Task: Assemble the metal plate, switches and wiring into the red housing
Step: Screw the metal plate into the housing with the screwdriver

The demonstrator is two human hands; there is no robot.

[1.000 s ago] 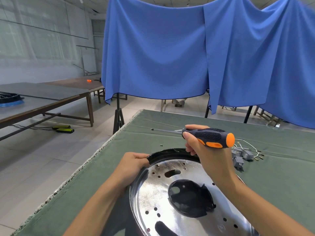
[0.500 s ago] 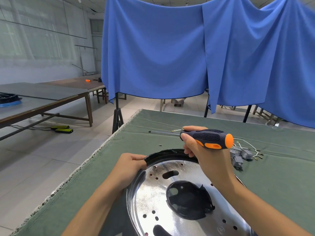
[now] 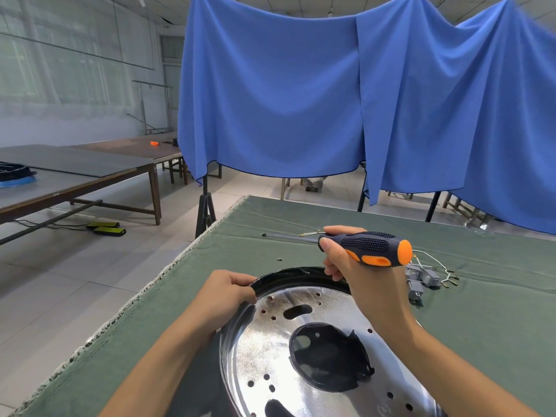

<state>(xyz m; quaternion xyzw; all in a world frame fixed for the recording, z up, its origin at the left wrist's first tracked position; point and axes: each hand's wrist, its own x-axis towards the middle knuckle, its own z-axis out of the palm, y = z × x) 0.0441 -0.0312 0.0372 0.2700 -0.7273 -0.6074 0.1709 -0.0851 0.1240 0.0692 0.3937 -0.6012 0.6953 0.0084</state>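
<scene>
On the far left stands a long wooden table (image 3: 90, 176), with a blue cloth (image 3: 301, 100) hung behind the scene. Nearer, the left hand (image 3: 224, 293) curls its fingers over the dark rim of the housing (image 3: 288, 273) at its left edge, gripping it; the housing's colour reads as dark here, not clearly red. Inside it lies the shiny metal plate (image 3: 270, 356), round, pierced with small holes and a large dark opening at its middle. Above the plate's far edge, the right hand (image 3: 358, 275) is closed around the black-and-orange screwdriver (image 3: 367, 246), its shaft level and pointing left over the green-covered desk (image 3: 481, 326). Just right of that hand, the grey switches (image 3: 421, 281) and their thin wiring (image 3: 436, 261) lie on the desk.
</scene>
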